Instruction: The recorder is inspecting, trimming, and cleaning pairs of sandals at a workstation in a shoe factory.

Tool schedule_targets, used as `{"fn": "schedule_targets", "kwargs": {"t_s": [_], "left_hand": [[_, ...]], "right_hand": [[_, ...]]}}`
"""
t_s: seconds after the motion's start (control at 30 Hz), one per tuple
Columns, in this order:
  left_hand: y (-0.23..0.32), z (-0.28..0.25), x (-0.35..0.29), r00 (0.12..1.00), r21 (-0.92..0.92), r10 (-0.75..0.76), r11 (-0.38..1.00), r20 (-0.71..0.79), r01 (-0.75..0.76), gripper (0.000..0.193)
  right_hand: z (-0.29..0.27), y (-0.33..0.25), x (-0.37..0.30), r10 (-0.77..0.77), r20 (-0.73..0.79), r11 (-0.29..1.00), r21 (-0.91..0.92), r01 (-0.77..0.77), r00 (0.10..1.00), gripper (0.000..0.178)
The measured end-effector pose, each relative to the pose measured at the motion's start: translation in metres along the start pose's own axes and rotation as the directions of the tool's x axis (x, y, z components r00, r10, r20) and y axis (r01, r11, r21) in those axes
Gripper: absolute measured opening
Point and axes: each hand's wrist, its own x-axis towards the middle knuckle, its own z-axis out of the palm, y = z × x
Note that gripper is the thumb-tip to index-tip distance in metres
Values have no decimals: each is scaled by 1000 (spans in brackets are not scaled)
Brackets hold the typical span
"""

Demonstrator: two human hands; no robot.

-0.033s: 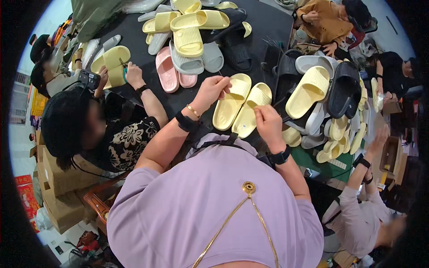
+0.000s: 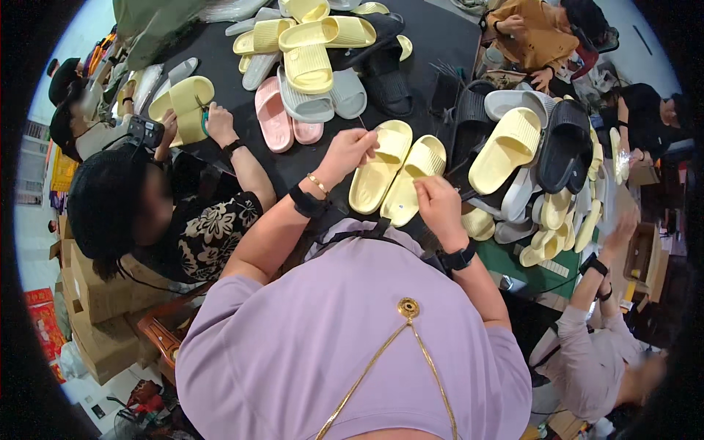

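- Gold bracelet (image 2: 317, 183) and black band (image 2: 303, 202) on its wrist, the person's left hand (image 2: 352, 154) is above the left slipper, fingertips bunched with the thumb; whether they pinch anything thin, I cannot tell.
- The right hand (image 2: 441, 207), with a dark watch (image 2: 460, 257), is over the right slipper, thumb and forefinger pressed together. No clear object shows between them, nor can I tell if it touches the slipper.
- Beneath both hands, the pair of yellow slippers (image 2: 372, 185) lies side by side on the dark table (image 2: 449, 35), soles down, heels toward the person.
- The step in hand looks like fine fingertip work over this pair; continuing it would seem to call for both hands to stay precise near the straps.
- Beyond lie pink slippers (image 2: 272, 116) and a grey slipper (image 2: 302, 103); to the right, a heap includes a black slipper (image 2: 565, 150).
- At left, a co-worker's hand (image 2: 220, 123) holds scissors (image 2: 203, 110) against another yellow slipper (image 2: 192, 94).
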Motion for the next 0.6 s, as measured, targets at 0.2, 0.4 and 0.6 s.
{"fn": "schedule_targets", "kwargs": {"t_s": [0.2,0.4,0.6], "left_hand": [[-76,12,-1,967,550,-103,834,232,-43,41],[-111,19,4,852,753,-301,640,429,-153,44],[-123,21,25,982,726,17,670,190,-152,42]], "right_hand": [[20,34,-42,274,576,958,-230,-168,770,25],[32,47,-51,317,683,949,-233,-214,658,29],[46,56,-41,322,515,943,-253,-218,795,29]]}}
